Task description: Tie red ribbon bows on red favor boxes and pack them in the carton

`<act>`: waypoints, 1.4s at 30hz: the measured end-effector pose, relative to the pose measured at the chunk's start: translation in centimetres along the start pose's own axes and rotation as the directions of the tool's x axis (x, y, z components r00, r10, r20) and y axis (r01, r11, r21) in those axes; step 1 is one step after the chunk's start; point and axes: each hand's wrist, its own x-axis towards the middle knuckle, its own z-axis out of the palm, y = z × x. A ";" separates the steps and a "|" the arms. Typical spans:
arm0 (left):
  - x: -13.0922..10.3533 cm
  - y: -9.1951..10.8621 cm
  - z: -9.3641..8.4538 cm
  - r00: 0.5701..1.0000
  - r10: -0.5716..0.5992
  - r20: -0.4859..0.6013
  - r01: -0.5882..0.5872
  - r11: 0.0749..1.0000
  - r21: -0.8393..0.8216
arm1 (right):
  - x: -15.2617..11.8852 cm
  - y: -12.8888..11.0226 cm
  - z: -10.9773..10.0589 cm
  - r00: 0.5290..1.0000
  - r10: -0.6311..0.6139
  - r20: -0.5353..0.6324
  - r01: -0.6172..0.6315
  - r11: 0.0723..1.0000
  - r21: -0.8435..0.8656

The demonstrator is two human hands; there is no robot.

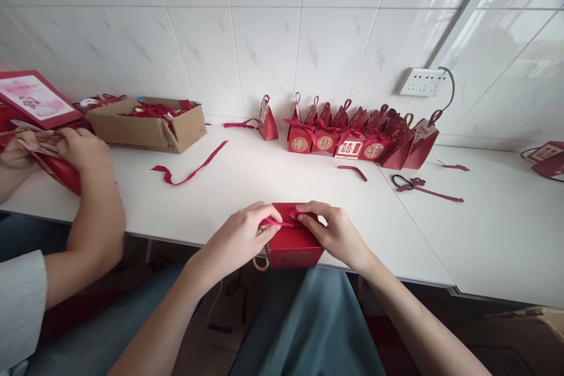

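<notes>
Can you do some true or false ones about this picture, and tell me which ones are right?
1. The left hand and right hand both pinch a ribbon. True.
2. The box between them is green. False: the box is red.
3. The socket is on the wall. True.
4. The cardboard box is right of the socket. False: the cardboard box is on the left.
5. A loose ribbon lies on the table. True.

Soft light glares off the upper-right wall tiles.
</notes>
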 end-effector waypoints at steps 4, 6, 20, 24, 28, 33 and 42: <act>0.2 0.3 -0.1 0.988 0.137 -0.072 -0.128 0.985 0.120 | -0.3 0.1 0.4 0.998 0.049 -0.036 -0.046 0.996 0.081; 0.3 0.5 -0.4 0.977 0.192 -0.092 -0.178 0.974 0.136 | -0.3 0.1 0.6 0.992 0.108 -0.062 -0.099 0.987 0.129; 1.4 1.5 -2.9 0.980 0.108 0.168 -0.114 0.993 0.027 | 0.7 -1.3 1.0 0.988 0.149 -0.048 -0.142 0.981 0.132; 1.5 1.8 -3.2 0.978 0.154 0.144 -0.163 0.985 0.050 | 0.8 -1.2 1.4 0.996 0.086 -0.020 -0.084 0.990 0.109; 2.2 2.1 -2.9 0.979 0.197 0.059 -0.196 0.980 -0.012 | 0.6 -0.4 1.4 0.998 0.058 -0.012 -0.055 0.981 0.184; 4.0 1.4 -2.0 0.982 0.186 0.042 -0.178 0.972 -0.157 | 0.2 0.0 1.2 0.995 0.101 0.004 -0.098 0.946 0.309; 4.2 -0.9 1.2 0.989 0.099 -0.110 -0.119 0.973 -0.200 | -0.1 0.0 1.0 0.978 0.183 -0.103 -0.134 0.922 0.363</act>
